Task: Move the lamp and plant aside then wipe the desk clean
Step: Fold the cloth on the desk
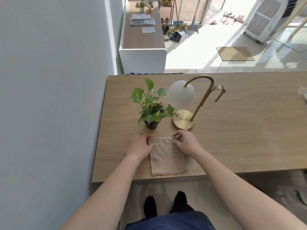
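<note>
A folded beige cloth (166, 158) lies near the front edge of the wooden desk (240, 133). My left hand (140, 146) rests at the cloth's far left corner, fingers curled on its edge. My right hand (186, 141) pinches the far right corner between thumb and fingers. Just beyond the hands stands a small green plant in a dark pot (151, 107). To its right is a brass lamp (183, 121) with a round base, curved neck and white glass shade.
A grey wall runs along the desk's left side. Behind the desk stands a long low cabinet (142, 37) with papers and small plants. A pale object (304, 95) lies at the desk's right edge. My feet are under the desk's front edge.
</note>
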`<state>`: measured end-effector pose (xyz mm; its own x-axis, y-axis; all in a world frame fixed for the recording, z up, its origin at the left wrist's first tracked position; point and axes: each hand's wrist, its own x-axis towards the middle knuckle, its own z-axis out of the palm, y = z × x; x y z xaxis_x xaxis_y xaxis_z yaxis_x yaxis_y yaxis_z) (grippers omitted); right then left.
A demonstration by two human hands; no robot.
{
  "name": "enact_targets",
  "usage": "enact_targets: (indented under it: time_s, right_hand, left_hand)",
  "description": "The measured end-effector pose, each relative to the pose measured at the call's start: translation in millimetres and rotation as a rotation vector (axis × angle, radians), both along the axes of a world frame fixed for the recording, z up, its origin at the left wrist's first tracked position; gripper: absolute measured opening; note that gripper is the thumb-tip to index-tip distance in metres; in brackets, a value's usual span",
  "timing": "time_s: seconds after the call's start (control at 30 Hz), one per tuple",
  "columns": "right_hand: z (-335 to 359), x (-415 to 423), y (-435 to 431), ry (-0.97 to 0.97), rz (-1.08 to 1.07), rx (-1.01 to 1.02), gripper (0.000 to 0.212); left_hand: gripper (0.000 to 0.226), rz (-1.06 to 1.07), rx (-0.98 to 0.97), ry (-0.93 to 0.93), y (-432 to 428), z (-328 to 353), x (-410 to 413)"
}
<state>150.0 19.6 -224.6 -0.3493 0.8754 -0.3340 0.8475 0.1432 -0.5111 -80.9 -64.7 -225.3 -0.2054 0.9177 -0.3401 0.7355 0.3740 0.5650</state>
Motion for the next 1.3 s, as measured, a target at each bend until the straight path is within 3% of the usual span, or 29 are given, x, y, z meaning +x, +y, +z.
enact_targets:
  time_s: [0.1,0.27,0.53,0.97,1.07,1.3]
  right_hand:
    - [1,-2,2,-0.042,0.034,0.007,0.018]
    - [3,-4,6,-0.040,0.048,-0.028,0.020]
    - [7,-8,14,-0.058,0.115,-0.088,0.021]
    - [17,-11,10,0.025,0.065,-0.204,0.016]
    - [25,-9,12,0.053,0.021,-0.246,0.022]
    - [42,-1,10,0.039,0.037,-0.249,0.011]
  left_hand:
    - [0.037,-0.027,-0.003,0.024,3,-1,5]
    - [0.016,-0.011,0.008,0.036,7,0,7]
    - [0.016,-0.003,-0.022,-0.025,11,-2,5]
    - [0.014,0.119,0.017,-0.366,3,1,-6]
    - [0.016,0.144,-0.032,-0.387,4,2,-8]
    - [0.018,0.146,-0.004,-0.432,7,10,-10]
